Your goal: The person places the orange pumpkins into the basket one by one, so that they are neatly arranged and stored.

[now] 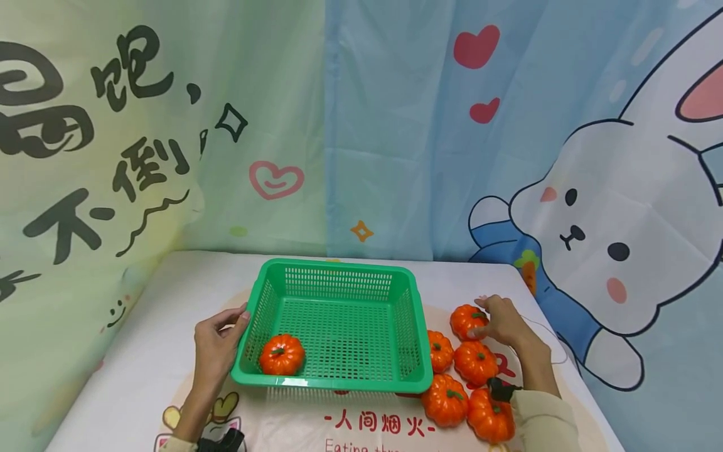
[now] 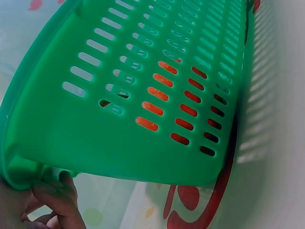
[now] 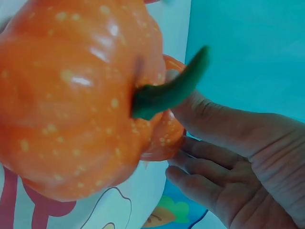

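A green plastic basket [image 1: 333, 385] with slotted walls stands on the table, and one small orange toy pumpkin [image 1: 282, 355] lies in its near left corner. My left hand [image 1: 220, 339] grips the basket's left rim; in the left wrist view, its curled fingers [image 2: 59, 200] are at the rim's corner. To the right of the basket, my right hand [image 1: 505, 323] has thumb and fingers around the farthest pumpkin [image 1: 467, 321] of a group. The right wrist view shows the thumb against that pumpkin [image 3: 164, 138], partly hidden behind a nearer pumpkin [image 3: 71, 100] with a green stem.
Several more pumpkins [image 1: 445, 400] sit close together by the basket's right side, one partly behind its rim. A printed cloth [image 1: 294, 427] covers the table. Behind hangs a curtain [image 1: 384, 157] with a cartoon rabbit. A thin cord [image 1: 545, 326] lies near the right table edge.
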Demonstrator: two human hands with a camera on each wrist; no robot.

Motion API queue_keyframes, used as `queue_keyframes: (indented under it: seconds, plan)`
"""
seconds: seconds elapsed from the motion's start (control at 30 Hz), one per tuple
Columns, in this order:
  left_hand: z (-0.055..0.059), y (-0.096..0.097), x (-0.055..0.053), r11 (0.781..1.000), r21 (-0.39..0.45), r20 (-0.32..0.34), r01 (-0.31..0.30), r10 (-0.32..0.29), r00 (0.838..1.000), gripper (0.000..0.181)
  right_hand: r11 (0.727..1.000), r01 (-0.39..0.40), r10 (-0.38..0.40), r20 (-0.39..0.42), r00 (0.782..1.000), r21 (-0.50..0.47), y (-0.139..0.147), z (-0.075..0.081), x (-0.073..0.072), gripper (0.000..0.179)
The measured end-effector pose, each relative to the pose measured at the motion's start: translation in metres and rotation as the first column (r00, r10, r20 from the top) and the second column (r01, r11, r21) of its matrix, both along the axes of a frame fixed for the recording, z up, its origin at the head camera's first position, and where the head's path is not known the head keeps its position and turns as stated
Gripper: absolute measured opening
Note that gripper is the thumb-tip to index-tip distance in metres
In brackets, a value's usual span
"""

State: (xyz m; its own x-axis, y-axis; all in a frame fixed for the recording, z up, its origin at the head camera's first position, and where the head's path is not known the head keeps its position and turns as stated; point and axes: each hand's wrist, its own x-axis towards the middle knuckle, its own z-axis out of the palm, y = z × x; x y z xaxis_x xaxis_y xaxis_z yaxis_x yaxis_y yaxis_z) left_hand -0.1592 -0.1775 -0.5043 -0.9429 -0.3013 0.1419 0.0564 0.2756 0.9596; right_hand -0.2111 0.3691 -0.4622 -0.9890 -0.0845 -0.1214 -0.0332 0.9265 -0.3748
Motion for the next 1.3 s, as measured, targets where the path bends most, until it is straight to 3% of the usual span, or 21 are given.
queue_keyframes:
  seconds: [0.57,1.07,1.3]
  plan:
    - [0.001,0.0,0.001,1.0,-0.016,-0.006,0.011,-0.011,1.0,0.03,0.999,0.0,0.0,0.003,1.0,-0.051,0.0,-0.011,0.001,0.075]
    - [0.004,0.0,0.001,1.0,-0.009,-0.017,0.01,-0.011,1.0,0.029,0.996,0.003,-0.003,0.001,1.0,-0.092,-0.001,-0.008,0.002,0.075]
    - [0.004,0.0,0.001,1.0,-0.01,-0.018,0.011,-0.011,1.0,0.03,0.994,-0.04,0.036,-0.043,0.998,-0.101,-0.006,-0.002,0.005,0.075]
